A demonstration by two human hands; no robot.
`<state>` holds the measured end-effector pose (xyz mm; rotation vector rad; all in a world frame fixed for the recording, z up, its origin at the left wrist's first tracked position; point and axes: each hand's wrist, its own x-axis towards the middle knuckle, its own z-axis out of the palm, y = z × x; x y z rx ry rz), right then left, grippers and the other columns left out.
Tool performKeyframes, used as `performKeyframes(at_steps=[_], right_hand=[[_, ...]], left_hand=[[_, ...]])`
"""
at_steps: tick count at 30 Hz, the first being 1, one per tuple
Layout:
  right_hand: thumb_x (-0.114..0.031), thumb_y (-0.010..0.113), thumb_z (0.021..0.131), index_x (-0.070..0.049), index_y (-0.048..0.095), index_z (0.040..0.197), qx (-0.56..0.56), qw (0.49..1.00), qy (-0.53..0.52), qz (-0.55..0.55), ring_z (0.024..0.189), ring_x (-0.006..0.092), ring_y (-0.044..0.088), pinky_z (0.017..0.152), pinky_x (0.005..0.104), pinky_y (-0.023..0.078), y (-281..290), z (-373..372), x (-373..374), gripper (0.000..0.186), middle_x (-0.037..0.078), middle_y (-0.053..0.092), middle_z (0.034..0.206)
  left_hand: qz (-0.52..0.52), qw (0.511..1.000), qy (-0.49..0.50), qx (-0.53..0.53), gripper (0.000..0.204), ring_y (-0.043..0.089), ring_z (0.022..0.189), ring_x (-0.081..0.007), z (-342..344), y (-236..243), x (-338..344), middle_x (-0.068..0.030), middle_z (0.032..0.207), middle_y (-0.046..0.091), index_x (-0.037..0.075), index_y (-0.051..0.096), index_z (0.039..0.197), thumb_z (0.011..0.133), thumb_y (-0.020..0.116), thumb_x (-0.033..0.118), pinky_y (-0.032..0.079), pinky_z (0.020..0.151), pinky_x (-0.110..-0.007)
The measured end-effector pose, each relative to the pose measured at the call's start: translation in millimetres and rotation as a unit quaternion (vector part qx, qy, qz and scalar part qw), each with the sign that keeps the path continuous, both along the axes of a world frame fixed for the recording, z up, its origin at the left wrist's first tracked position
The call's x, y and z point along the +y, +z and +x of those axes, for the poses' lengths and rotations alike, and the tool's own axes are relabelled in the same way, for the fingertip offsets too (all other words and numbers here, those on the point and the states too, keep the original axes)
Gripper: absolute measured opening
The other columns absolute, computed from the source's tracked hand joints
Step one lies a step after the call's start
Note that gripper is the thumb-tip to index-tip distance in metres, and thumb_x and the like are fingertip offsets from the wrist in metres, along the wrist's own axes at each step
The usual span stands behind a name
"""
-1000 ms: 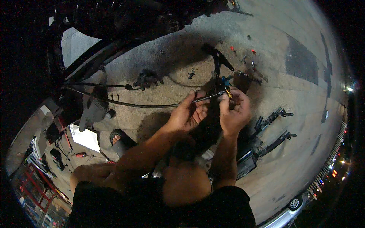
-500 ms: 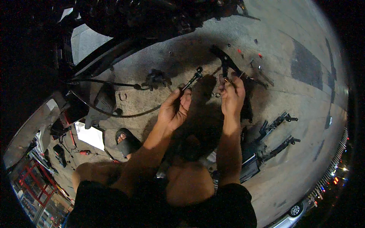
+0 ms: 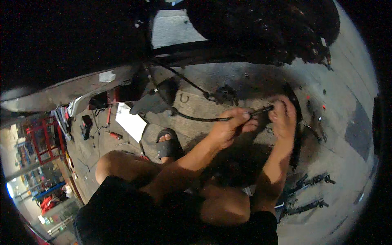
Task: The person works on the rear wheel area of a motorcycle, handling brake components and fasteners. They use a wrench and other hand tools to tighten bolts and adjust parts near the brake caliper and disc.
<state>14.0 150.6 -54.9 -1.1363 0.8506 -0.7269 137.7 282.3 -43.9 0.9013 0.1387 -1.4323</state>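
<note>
A black cable (image 3: 204, 119) runs in a curve from the dark vehicle body to my left hand (image 3: 232, 130). That hand is closed around it, and the cable's thin end sticks out past the fingers to the right. My right hand (image 3: 284, 120) is at the dark tip of the cable, its fingers curled and a little blurred. Whatever small thing those fingers hold is hidden. Beyond the hands, a dark metal part (image 3: 226, 94) lies on the floor beside a second black cable (image 3: 185, 80). A long curved black arm-like part (image 3: 298, 134) lies right of my right hand.
The dark vehicle body (image 3: 245, 51) spans the far side. White paper (image 3: 130, 124) and a red-handled screwdriver (image 3: 115, 135) lie left of my sandalled foot (image 3: 166, 145). Black metal brackets (image 3: 310, 206) lie at the lower right. A red rack (image 3: 43, 141) stands far left.
My view has turned, so the scene sits further right. My hands have come together: the right hand, apart from the cable before, is now at its tip.
</note>
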Motion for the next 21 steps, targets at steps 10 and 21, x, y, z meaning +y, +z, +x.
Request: performKeyframes(at_steps=[10,21], right_hand=[[-0.035,0.06,0.089,-0.006,0.054,0.11,-0.01,0.95,-0.299,0.093,0.054,0.0087,0.04,0.047,0.0226,0.033,14,-79,-33,0.037,-0.001,0.045,0.066],[-0.047,0.054,0.091,-0.005,0.046,0.122,-0.008,0.927,-0.358,0.113,0.072,0.0173,0.054,0.066,0.0292,0.046,-3,12,-7,0.053,0.01,0.058,0.091]], left_hand=[[-0.025,0.991,0.029,-0.127,0.012,0.063,0.065,-0.0214,34,63,-10,-0.0125,0.079,0.062,0.001,0.053,0.092,0.087,0.061,0.008,0.055,0.057,-0.033],[-0.107,0.644,0.039,-0.757,0.028,0.057,0.082,-0.025,46,179,-7,-0.0124,0.087,0.06,0.0,0.054,0.105,0.079,0.062,0.006,0.048,0.073,-0.036]])
